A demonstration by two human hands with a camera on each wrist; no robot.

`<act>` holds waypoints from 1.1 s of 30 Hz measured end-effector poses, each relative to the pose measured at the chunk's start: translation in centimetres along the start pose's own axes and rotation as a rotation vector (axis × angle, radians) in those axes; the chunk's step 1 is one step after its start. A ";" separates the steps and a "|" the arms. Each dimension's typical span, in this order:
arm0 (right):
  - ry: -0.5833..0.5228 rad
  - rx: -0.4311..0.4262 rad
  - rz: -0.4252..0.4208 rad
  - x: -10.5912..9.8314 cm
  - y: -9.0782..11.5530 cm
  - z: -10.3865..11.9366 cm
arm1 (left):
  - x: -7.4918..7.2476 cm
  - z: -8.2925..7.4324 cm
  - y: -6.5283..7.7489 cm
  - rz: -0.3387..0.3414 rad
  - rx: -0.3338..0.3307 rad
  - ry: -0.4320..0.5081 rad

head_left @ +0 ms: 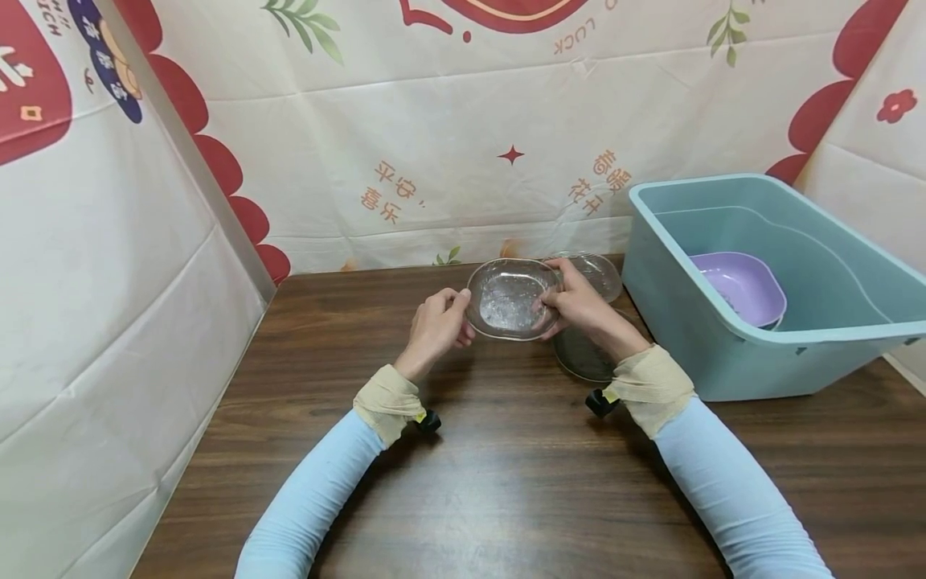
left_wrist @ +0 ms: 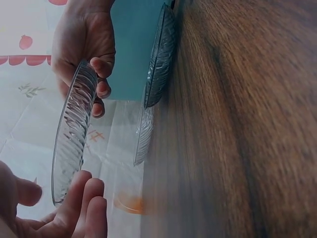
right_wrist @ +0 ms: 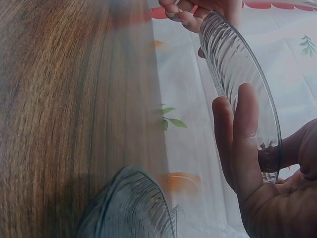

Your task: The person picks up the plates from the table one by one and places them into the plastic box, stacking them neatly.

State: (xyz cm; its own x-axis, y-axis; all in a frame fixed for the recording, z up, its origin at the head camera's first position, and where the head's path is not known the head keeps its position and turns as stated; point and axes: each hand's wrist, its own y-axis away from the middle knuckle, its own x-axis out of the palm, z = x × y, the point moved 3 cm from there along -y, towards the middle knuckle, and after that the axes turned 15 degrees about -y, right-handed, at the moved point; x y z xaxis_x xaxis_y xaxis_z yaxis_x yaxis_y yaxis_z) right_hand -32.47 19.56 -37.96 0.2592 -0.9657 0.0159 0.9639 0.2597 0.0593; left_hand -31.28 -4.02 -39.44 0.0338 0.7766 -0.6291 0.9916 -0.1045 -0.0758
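A shallow clear glass dish (head_left: 510,297) with a rounded outline and swirled ribs on its side is held up above the table. My right hand (head_left: 582,305) grips its right end, thumb on the inner side and fingers on the ribbed underside. At the opposite end is my left hand (head_left: 436,326), its thumb and fingers on either side of the rim; in the left wrist view its fingertips (left_wrist: 81,181) lie along the underside. Behind and below my right hand, two more glass dishes stand on the table, a darker one (head_left: 582,358) and a clear one (head_left: 599,277).
A large light-blue plastic tub (head_left: 694,346) stands at the right, with a purple bowl (head_left: 745,285) inside. The brown wooden table (head_left: 492,482) ends at a printed white cloth (head_left: 463,169) hung behind it. Another cloth (head_left: 108,322) hangs along the left side.
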 end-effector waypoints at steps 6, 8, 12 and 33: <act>0.007 -0.004 -0.006 0.0 0.0 0.3 | 0.1 0.3 -0.1 0.009 -0.012 0.012; 0.009 -0.009 -0.006 -0.1 0.1 0.4 | 0.1 0.4 -0.2 0.008 -0.013 0.020; 0.016 -0.014 -0.014 -0.2 0.4 0.7 | 0.2 0.4 -0.2 0.016 -0.012 0.033; 0.083 -0.100 -0.071 -2.2 2.1 4.2 | 0.4 0.1 0.0 0.071 0.000 -0.004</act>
State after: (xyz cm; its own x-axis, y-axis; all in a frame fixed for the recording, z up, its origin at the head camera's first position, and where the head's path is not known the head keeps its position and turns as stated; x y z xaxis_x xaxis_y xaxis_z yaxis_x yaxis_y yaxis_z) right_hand -31.26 22.18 -33.70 0.1902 -0.9794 -0.0673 0.9802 0.1932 -0.0427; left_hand -31.30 -3.82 -39.78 0.1033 0.7646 -0.6361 0.9868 -0.1591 -0.0310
